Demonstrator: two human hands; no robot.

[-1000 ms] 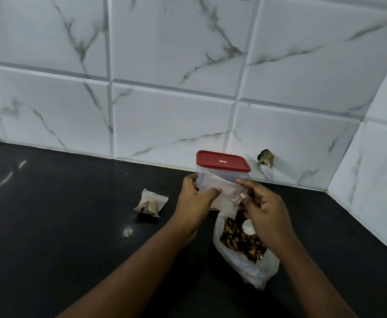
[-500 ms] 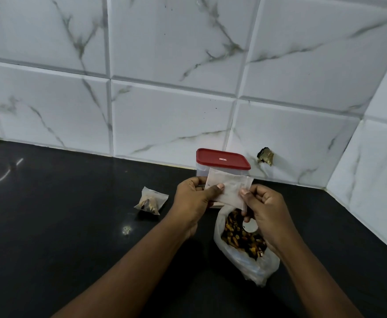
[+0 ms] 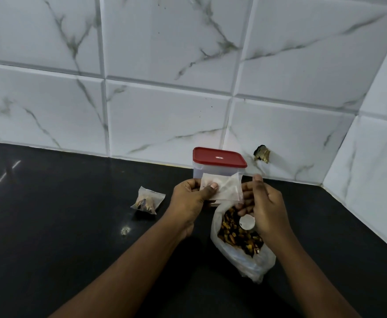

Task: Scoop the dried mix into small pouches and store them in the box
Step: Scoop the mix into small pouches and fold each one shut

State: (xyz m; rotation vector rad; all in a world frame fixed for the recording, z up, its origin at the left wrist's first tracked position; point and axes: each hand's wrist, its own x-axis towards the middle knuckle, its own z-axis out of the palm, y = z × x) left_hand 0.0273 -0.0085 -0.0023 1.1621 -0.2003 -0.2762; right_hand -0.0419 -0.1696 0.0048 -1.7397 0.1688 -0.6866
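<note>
My left hand [image 3: 191, 199] pinches a small, flat, empty white pouch [image 3: 222, 188] by its left side, just in front of the box. My right hand [image 3: 264, 207] is at the pouch's right edge with thumb raised and fingers loosely spread, gripping nothing. Below it lies an open clear plastic bag [image 3: 245, 260] of brown and yellow dried mix [image 3: 233, 235], with a small round white scoop [image 3: 247, 222] in its mouth. The clear box [image 3: 207, 172] stands by the wall with its red lid [image 3: 220, 157] on. One filled pouch [image 3: 147, 200] lies to the left on the counter.
Everything sits on a black counter [image 3: 62, 237] against a white marble-tiled wall [image 3: 165, 122] that turns a corner at the right. A broken hole [image 3: 261, 153] marks the tile right of the box. A small pale speck [image 3: 125, 230] lies on the counter.
My right hand has let go of the pouch's right edge and opened its fingers. The left hand still holds the pouch, now a little flatter and wider.
</note>
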